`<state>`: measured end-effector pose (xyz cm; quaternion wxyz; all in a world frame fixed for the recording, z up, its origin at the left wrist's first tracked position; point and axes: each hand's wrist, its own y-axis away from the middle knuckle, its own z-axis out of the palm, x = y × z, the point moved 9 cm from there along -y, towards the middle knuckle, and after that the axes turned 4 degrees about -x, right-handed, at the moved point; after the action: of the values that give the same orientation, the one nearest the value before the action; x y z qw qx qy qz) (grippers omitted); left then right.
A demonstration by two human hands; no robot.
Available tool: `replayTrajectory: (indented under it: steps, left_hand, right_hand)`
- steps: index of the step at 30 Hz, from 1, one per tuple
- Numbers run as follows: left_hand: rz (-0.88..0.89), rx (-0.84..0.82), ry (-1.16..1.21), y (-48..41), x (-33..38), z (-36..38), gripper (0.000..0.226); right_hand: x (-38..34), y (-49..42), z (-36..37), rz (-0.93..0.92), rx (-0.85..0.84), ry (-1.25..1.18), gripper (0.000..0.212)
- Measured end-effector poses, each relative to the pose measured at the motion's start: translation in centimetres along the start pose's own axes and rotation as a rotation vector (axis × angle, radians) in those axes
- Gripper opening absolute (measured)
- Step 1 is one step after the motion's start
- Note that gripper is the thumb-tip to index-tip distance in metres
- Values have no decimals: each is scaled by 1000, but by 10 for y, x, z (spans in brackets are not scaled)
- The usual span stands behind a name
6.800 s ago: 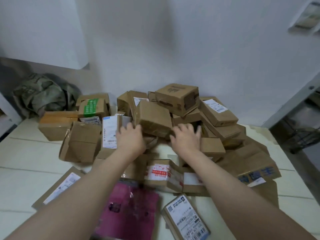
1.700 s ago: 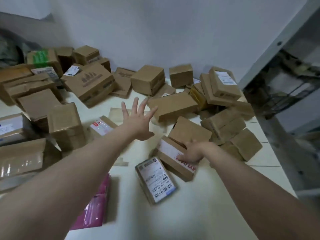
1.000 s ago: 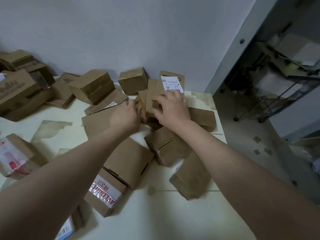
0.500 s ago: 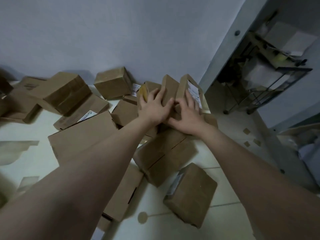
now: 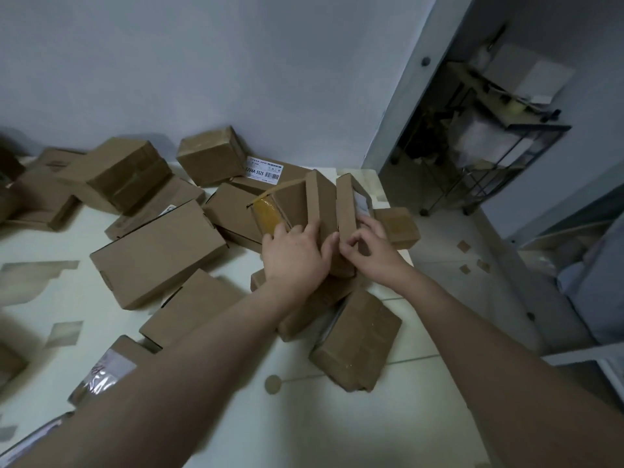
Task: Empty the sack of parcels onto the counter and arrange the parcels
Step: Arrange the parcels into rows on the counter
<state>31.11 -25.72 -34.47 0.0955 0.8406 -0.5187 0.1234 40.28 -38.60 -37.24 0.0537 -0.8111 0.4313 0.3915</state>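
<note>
Several brown cardboard parcels lie scattered over the pale counter. Near the counter's far right corner three flat parcels stand on edge, side by side. My left hand presses on the yellow-taped parcel and the middle parcel. My right hand pinches the near end of the right upright parcel, which has a white label on its right face. The sack is out of view.
A large flat box lies left of my hands, and a labelled box rests by the wall. Loose parcels lie under my forearms. The counter's right edge drops to a tiled floor with a wire rack.
The spread pile from earlier now has three flat parcels stood on edge together at the right corner. Since half a second ago my right hand slid to the near end of the right one.
</note>
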Motion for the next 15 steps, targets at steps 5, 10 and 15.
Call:
replayTrajectory:
  steps: [5, 10, 15]
  left_hand:
    - [4, 197, -13, -3, 12, -38, 43]
    - [74, 199, -4, -27, 36, -37, 39]
    - [28, 106, -31, -61, 58, -21, 49]
  right_hand:
    - [7, 15, -13, 15, 24, 36, 27]
    - [24, 21, -38, 46, 92, 72, 19]
    - [77, 1, -80, 219, 229, 189, 44]
